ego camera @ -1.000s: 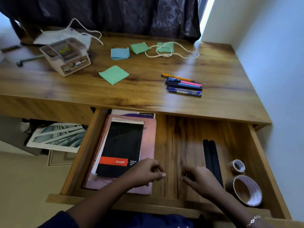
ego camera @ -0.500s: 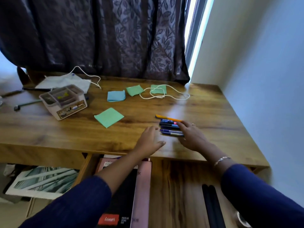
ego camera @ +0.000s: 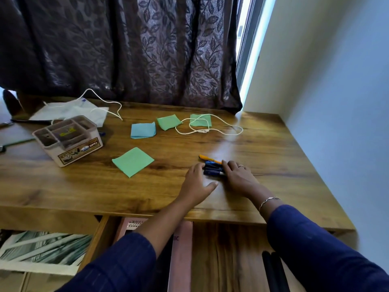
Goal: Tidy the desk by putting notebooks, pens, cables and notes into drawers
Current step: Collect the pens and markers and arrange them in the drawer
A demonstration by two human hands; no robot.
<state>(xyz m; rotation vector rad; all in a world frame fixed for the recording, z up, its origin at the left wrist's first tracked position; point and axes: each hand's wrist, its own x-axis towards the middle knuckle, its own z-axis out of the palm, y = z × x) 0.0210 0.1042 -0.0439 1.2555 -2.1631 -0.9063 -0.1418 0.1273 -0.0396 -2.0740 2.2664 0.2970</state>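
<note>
Head view, ordered from the viewer outward. Nearest, the open drawer projects from under the front edge of the counter; it holds stacked notebooks on its left side and two black sticks on its right, with bare wood between them. Both sleeved forearms pass over the drawer to the counter top. The left grip lies spread, its fingers fairly straight and the thumb held apart, fingertips butted against the left ends of the pens. The right grip covers the pens' right halves, its fingers lightly bent across the barrels; whether they have closed round the bundle cannot be told. The pens thus lie between the two grips, side by side, their long axis running left to right, roughly parallel to the counter's front edge, with an orange pen on the far side of the row. Judged from this layout, the bundle would travel toward the viewer and down into the drawer, at right angles to its long axis. Farther out, well apart from the grips, lie a green note, a compartmented organiser, a blue note pad and a looped white cable, none yet put away. A dark curtain closes the background.
</note>
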